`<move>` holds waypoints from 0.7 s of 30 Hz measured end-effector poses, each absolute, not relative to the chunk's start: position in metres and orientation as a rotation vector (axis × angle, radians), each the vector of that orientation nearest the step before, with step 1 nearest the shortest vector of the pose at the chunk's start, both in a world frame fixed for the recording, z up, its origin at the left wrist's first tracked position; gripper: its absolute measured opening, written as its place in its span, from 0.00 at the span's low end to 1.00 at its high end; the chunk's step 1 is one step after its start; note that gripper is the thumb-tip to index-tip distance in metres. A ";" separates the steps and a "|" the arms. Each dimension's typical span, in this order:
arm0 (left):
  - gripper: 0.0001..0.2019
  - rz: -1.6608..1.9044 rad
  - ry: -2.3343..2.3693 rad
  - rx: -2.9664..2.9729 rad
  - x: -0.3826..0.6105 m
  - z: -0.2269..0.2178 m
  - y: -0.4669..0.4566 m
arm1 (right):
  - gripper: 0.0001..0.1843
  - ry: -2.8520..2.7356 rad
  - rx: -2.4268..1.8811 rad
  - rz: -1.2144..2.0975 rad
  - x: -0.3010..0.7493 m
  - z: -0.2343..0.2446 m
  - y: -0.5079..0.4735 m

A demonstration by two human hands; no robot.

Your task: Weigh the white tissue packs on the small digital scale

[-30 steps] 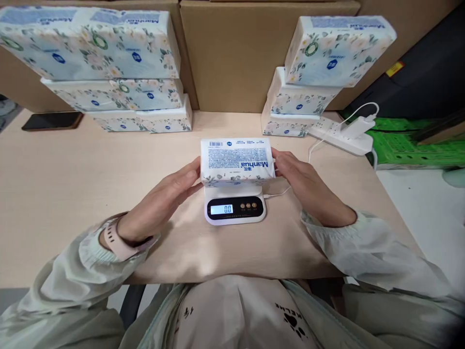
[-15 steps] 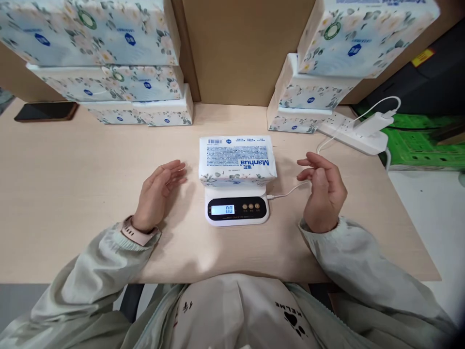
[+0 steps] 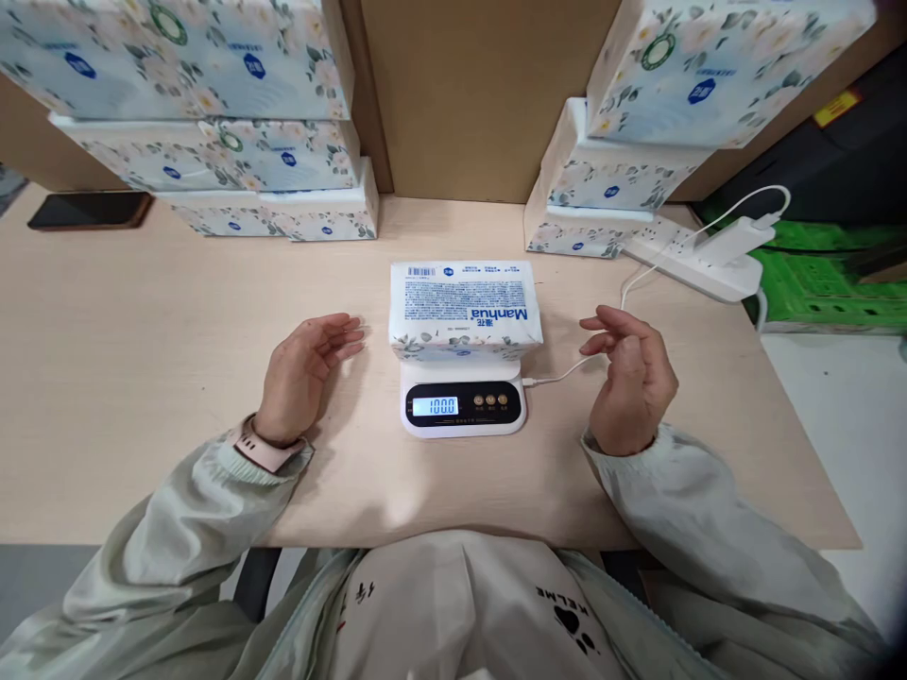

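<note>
A pack of tissues [image 3: 464, 304], white and blue with "Manhua" printed upside down on top, rests on a white digital scale [image 3: 464, 424]. The scale's lit display reads 100.0, and three round buttons sit beside it. My left hand [image 3: 303, 376] is to the left of the pack, fingers apart and loosely curved, touching nothing but perhaps the table. On the other side my right hand [image 3: 630, 380] is likewise open, apart from the pack and close to the white cable [image 3: 559, 378] that runs into the scale.
Stacked tissue packs stand at the back left [image 3: 276, 156] and back right [image 3: 624, 175] of the wooden table [image 3: 177, 378]. A phone [image 3: 89, 211] lies far left. A white power strip [image 3: 701, 269] with a plugged-in charger is at the right, beside a green box [image 3: 836, 288].
The scale's display has gone from 0.0 to 100.0. Both hands and the pack hold nearly the same places; the view has shifted slightly.
</note>
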State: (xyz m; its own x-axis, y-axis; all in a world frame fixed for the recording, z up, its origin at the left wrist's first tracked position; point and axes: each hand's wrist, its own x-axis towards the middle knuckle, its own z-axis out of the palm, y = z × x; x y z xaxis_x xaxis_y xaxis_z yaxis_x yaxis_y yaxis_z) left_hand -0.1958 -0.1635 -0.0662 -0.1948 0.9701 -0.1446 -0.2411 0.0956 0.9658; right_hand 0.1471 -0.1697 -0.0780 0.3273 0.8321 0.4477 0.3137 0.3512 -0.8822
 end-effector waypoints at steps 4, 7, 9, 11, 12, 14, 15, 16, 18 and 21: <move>0.14 1.366 1.236 0.842 -0.195 -0.065 -0.164 | 0.19 -1.232 -1.189 0.472 0.147 -0.078 -0.169; 0.13 1.374 1.245 0.838 -0.195 -0.065 -0.164 | 0.19 -1.240 -1.182 0.466 0.147 -0.079 -0.168; 0.13 1.377 1.248 0.837 -0.195 -0.066 -0.163 | 0.19 -1.248 -1.169 0.471 0.147 -0.079 -0.168; 0.14 1.375 1.248 0.842 -0.196 -0.067 -0.163 | 0.19 -1.259 -1.160 0.481 0.148 -0.080 -0.169; 0.14 1.374 1.248 0.845 -0.196 -0.068 -0.163 | 0.19 -1.268 -1.163 0.486 0.148 -0.080 -0.170; 0.15 1.367 1.254 0.850 -0.196 -0.067 -0.163 | 0.19 -1.290 -1.192 0.499 0.148 -0.080 -0.171; 0.15 1.367 1.262 0.862 -0.195 -0.065 -0.164 | 0.20 -1.306 -1.213 0.510 0.149 -0.080 -0.171; 0.16 1.379 1.277 0.885 -0.194 -0.062 -0.165 | 0.20 -1.325 -1.231 0.522 0.150 -0.080 -0.171; 0.16 1.419 1.313 0.971 -0.192 -0.052 -0.168 | 0.20 -1.372 -1.252 0.558 0.151 -0.080 -0.171; 0.15 1.447 1.343 1.143 -0.188 -0.033 -0.175 | 0.22 -1.412 -1.247 0.646 0.151 -0.082 -0.170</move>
